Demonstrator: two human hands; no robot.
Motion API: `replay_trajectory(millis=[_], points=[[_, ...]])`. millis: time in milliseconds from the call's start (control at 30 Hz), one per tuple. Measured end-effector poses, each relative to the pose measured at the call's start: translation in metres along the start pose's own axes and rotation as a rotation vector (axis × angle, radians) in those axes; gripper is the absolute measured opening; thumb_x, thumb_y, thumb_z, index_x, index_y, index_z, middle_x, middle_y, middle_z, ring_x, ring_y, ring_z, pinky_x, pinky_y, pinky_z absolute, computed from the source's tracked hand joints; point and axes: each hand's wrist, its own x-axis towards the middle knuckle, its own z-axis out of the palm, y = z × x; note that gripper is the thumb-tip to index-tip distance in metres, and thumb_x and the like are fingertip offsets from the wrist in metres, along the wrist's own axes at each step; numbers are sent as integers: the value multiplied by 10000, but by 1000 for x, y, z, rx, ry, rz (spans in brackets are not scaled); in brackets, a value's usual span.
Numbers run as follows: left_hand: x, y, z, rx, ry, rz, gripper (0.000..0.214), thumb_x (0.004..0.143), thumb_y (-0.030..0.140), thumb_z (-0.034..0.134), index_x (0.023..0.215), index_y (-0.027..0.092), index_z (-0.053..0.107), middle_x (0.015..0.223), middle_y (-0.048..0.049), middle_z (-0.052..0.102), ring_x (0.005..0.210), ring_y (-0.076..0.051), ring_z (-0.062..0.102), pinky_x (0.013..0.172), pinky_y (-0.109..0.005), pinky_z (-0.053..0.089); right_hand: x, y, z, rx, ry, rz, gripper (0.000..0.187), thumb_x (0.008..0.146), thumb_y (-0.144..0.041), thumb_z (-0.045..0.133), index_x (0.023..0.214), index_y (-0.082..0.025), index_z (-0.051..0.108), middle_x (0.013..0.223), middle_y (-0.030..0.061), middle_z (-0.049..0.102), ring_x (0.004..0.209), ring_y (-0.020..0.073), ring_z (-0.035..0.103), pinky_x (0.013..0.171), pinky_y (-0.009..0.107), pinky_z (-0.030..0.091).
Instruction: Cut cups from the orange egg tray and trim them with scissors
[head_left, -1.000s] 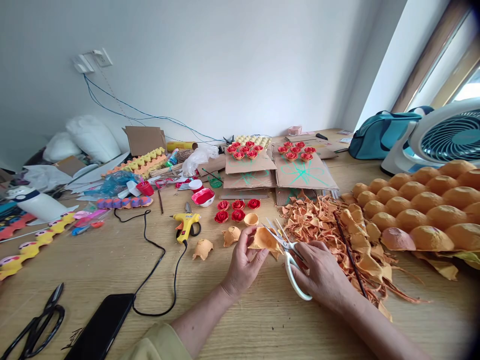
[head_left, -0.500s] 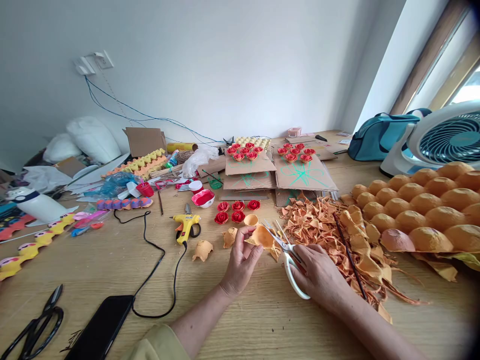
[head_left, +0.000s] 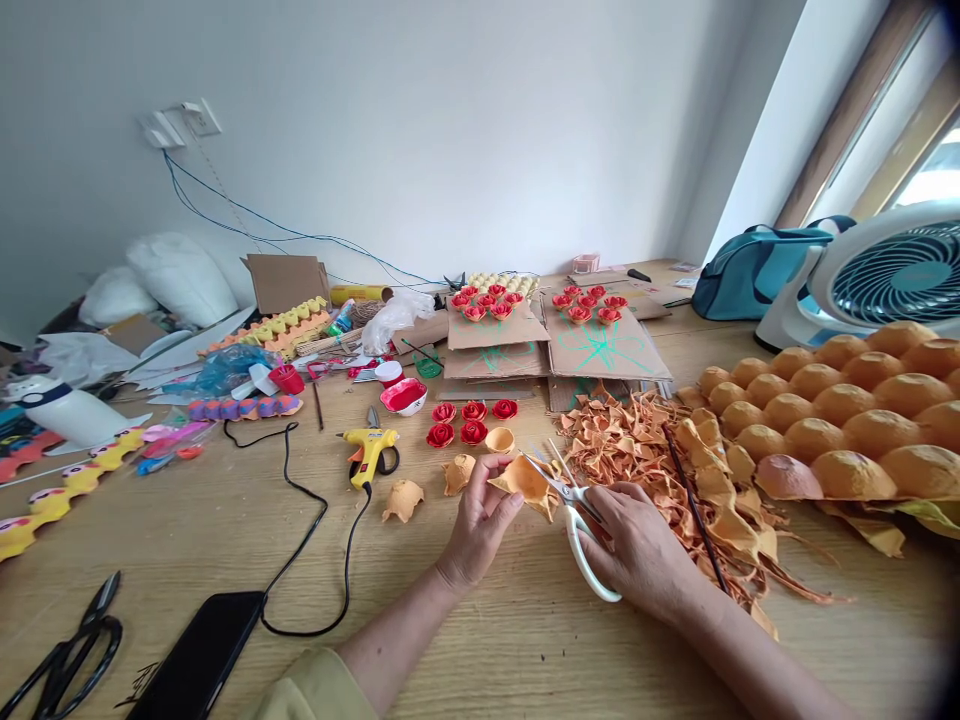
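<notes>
My left hand (head_left: 474, 525) pinches an orange egg-carton cup (head_left: 525, 476) just above the wooden table (head_left: 225, 520). White-handled scissors (head_left: 576, 515) are gripped in my right hand (head_left: 643, 545), their blades apart at the cup's edge. Beyond the cup sit several red paper roses (head_left: 463, 421) and a small orange cup (head_left: 499, 439). Two cut orange pieces (head_left: 403, 498) lie to the left of my left hand.
A heap of orange scraps (head_left: 660, 455) and a thin dark stick (head_left: 691, 505) lie right of my hands, with orange egg trays (head_left: 840, 420) behind. A yellow glue gun (head_left: 369, 450), its black cable (head_left: 315, 525), a phone (head_left: 199, 655) and black scissors (head_left: 64, 660) lie left.
The cup has been turned a little in my left hand while the scissors stay at its edge. The view has shifted slightly to the right.
</notes>
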Motion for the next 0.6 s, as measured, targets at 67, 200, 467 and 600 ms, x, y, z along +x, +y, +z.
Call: replay_trajectory(millis=[67, 200, 467, 600], points=[[1, -2, 0, -21, 12, -16, 350, 844, 355, 639, 1159, 226, 561, 1114, -45, 604, 898, -174, 607, 833, -311, 499, 0, -2, -2, 11, -3, -3, 191, 907, -242, 496, 727, -231, 432, 632, -24, 534, 570, 147, 467, 769, 325, 402], [2, -6, 1, -197, 9, -70, 349, 864, 350, 613, 1183, 225, 550, 1031, -41, 635, 917, -177, 605, 849, -318, 504, 0, -5, -6, 32, 0, -26, 199, 908, -221, 489, 715, -228, 443, 619, -26, 530, 567, 141, 462, 753, 311, 408], [4, -10, 1, -331, 58, -119, 313, 860, 328, 598, 1160, 240, 583, 912, -11, 623, 851, -150, 617, 836, -293, 507, 0, -1, -1, 40, -24, -30, 206, 935, -252, 486, 735, -229, 443, 651, -15, 543, 609, 156, 501, 753, 310, 415], [3, -11, 0, -339, 46, -124, 288, 858, 317, 612, 1135, 244, 579, 895, 3, 607, 837, -137, 601, 830, -285, 502, 0, 1, 1, 57, -37, 11, 210, 939, -284, 490, 744, -228, 436, 673, -7, 552, 649, 168, 520, 750, 318, 414]])
